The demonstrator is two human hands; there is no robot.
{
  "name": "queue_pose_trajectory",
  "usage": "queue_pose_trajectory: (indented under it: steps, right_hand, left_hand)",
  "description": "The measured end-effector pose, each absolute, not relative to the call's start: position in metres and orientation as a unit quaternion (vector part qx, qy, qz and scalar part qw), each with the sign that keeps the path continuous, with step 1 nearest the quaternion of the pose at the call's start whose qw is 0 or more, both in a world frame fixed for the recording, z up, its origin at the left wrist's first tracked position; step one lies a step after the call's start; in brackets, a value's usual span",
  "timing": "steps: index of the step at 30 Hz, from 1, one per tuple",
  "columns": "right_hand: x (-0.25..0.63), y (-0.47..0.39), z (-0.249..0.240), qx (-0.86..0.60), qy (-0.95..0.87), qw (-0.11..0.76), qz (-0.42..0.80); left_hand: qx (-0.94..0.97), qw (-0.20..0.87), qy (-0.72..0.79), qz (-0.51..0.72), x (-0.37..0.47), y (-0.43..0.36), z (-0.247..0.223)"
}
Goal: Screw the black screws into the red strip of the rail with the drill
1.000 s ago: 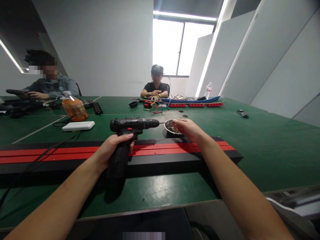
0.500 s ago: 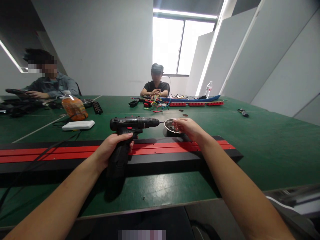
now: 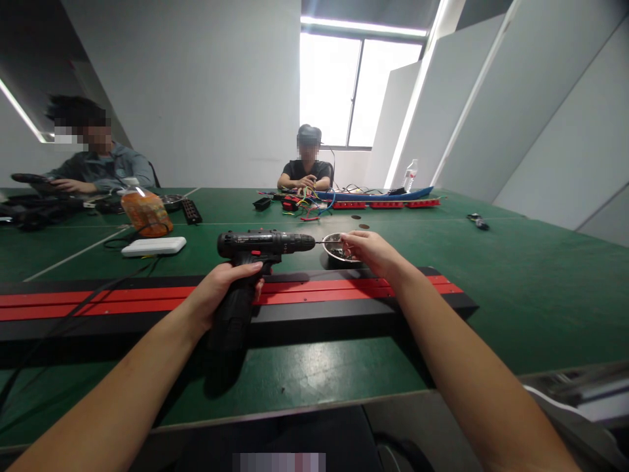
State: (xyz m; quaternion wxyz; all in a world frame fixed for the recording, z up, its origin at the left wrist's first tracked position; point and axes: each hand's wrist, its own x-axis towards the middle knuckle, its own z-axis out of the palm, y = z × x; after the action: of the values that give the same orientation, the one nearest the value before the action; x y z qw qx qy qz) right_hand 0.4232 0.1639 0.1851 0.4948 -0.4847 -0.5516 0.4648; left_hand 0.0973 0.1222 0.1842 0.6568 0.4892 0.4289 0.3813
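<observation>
Left hand (image 3: 223, 285) wraps the drill (image 3: 255, 244) grip over the near red-black bar (image 3: 314, 292); bit (image 3: 325, 242) already chucked. Right hand (image 3: 371, 250) pinches the bit's tip by the bowl (image 3: 325, 250); any part there too small to tell. Bar's dots look like fasteners already in; remainder unclear.

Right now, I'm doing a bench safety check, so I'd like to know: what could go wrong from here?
First, the right grip has its fingers at or very near the tip of the drill bit, while the left grip holds the drill by its handle; an accidental trigger press might spin the bit against those fingers. Second, the right grip appears close to the bowl of small parts, so a knock could perhaps spill them.
</observation>
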Motion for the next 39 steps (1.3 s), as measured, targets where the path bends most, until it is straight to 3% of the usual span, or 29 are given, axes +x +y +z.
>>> queue_pose_trajectory:
  steps: [29, 32, 36, 39]
  right_hand:
    - [0.423, 0.169, 0.18, -0.494, -0.583, 0.484, 0.425]
    - [0.42, 0.17, 0.178, -0.541, -0.608, 0.464, 0.35]
    - [0.419, 0.174, 0.167, -0.606, -0.676, 0.397, 0.139]
    - [0.418, 0.177, 0.158, -0.59, -0.719, 0.356, 0.088]
  left_hand:
    - [0.484, 0.633, 0.456, 0.397, 0.1, 0.122, 0.188]
    - [0.502, 0.618, 0.475, 0.376, 0.098, 0.126, 0.197]
    - [0.613, 0.523, 0.497, 0.322, 0.082, 0.135, 0.224]
    - [0.681, 0.462, 0.506, 0.257, 0.064, 0.142, 0.25]
